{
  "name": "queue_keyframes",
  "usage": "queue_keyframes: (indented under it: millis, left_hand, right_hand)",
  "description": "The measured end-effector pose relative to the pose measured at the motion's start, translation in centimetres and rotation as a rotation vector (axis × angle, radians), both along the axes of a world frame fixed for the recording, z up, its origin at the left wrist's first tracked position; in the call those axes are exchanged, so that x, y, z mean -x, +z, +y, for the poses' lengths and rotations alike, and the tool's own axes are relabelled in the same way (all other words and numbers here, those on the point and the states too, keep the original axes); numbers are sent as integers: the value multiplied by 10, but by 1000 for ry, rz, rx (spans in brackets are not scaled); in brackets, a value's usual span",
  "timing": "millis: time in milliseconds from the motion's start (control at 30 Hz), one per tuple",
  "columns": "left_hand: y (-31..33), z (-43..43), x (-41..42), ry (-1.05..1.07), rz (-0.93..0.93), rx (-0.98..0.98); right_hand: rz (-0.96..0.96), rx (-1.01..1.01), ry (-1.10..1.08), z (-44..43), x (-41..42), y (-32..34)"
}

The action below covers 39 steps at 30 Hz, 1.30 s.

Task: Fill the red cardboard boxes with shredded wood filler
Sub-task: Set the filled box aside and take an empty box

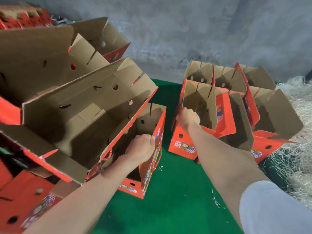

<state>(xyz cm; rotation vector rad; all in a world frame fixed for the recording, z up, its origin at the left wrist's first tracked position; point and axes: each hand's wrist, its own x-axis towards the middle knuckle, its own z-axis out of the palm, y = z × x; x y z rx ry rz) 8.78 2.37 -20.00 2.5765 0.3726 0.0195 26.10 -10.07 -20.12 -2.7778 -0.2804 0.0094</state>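
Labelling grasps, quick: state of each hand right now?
Left hand: gripping the rim of the near red box.
Right hand: gripping the edge of the right red box.

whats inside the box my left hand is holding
The box shows only bare brown walls and a dark floor. The left hand and forearm cover part of its bottom.

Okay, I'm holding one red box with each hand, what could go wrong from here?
Your left hand grips only the top edge of the near red box; tugging there could bend the cardboard or tip it. The tilted open boxes seem to lean against it, so moving it may topple them. The shredded wood filler lies beyond the far red box in your right hand; carrying it across could scatter strands.
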Motion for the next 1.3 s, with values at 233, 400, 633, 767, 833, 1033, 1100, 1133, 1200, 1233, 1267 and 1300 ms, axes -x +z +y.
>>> queue_keyframes:
  millis: [233,400,633,767,833,1033,1100,1133,1200,1233,1267,1300]
  left_hand:
    - [42,-25,20,19,-26,-62]
    - [127,-62,49,-86,-377,-99]
    - [238,5,80,104,-614,-261]
    - [235,67,84,242,-38,-602]
    - [223,79,87,241,57,-723]
    - [239,80,96,304,-261,-828]
    - [257,67,102,297,-377,-796]
    - [267,58,105,285,-435,-770]
    - [286,33,111,233,-518,-717]
    - [294,20,114,194,-549,-700]
    - [300,7,116,159,-575,-682]
    - [306,-6,118,134,-600,-657]
  right_hand:
    - [-359,-446,192,3,58,26]
    - [-3,-839,296,12,110,68]
    - [777,-918,214,45,165,116]
    - [1037,-926,183,54,190,124]
    - [1083,-1005,142,59,199,127]
    - [979,-1276,86,42,203,153]
    - [898,-1282,106,23,196,166]
    - [853,-1285,120,13,192,172]
    - [754,-1283,135,-8,184,183]
    - [711,-1293,132,-20,180,188]
    - [679,-1315,135,-33,177,193]
    - [651,-1339,152,-49,172,197]
